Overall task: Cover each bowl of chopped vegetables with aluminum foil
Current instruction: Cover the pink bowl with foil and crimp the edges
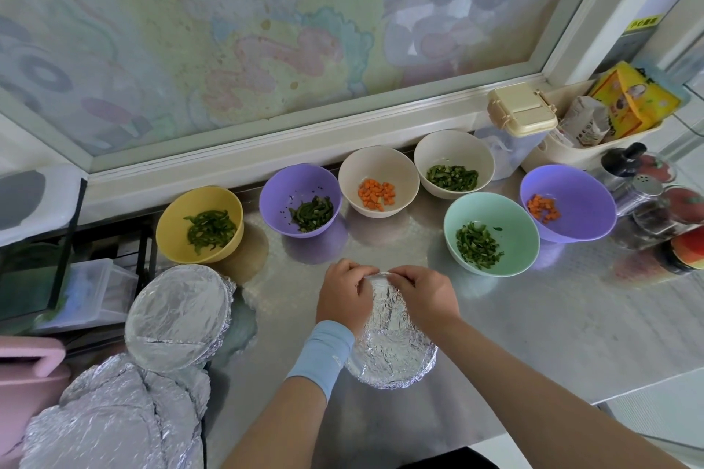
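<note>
Here the left hand (344, 295) and right hand (424, 297) pinched the far edge of the foil (394, 352) with curled fingers, where too hard a tug could have torn it.

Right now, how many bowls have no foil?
6: yellow bowl far left, left purple bowl, beige carrot bowl, beige greens bowl, mint bowl in front, right purple bowl. None appears hidden.

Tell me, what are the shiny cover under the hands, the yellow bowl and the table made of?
The foil cover is aluminium foil: silvery and crinkled, with creases catching light. The left hand and right hand pinch its far edge. The yellow bowl looks like matte plastic: smooth, even colour, little shine. The countertop seems metal, probably stainless steel: grey, faintly patterned, with soft reflections.
</note>
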A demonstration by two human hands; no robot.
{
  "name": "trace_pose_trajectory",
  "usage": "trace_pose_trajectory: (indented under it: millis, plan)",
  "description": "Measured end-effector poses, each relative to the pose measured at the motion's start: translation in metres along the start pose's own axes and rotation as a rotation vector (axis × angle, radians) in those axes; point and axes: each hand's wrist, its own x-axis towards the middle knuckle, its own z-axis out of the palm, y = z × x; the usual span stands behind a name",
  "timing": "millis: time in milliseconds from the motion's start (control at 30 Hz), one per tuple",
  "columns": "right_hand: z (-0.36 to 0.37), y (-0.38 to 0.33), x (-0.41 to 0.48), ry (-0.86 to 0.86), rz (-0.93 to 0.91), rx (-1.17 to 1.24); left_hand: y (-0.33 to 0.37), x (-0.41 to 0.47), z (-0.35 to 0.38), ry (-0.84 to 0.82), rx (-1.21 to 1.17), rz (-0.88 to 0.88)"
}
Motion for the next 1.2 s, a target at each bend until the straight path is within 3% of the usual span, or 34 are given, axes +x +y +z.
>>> trace_pose_trajectory:
  millis: [367,567,800,933,1100,1200]
  plan:
    - [-0.001,-0.001,0.003,-0.005,0.014,-0.049,0.001,0.001,0.0,-0.012,0.023,-0.067]
    - [0.005,0.0,-0.001,0.052,0.002,-0.05,0.003,0.006,0.003,-0.059,0.021,0.067]
    - [0.005,0.003,-0.003,0.074,-0.048,-0.049,0.002,0.006,0.01,-0.009,-0.018,0.058]
    - [0.003,0.007,-0.003,0.003,-0.07,-0.067,0.0,0.001,0.012,0.04,-0.025,0.0]
    - [0.002,0.012,-0.004,0.043,-0.061,-0.073,0.001,-0.004,0.004,0.065,-0.056,-0.163]
    - [0.002,0.01,-0.002,0.035,-0.068,-0.064,0.003,-0.001,0.003,0.028,-0.055,-0.095]
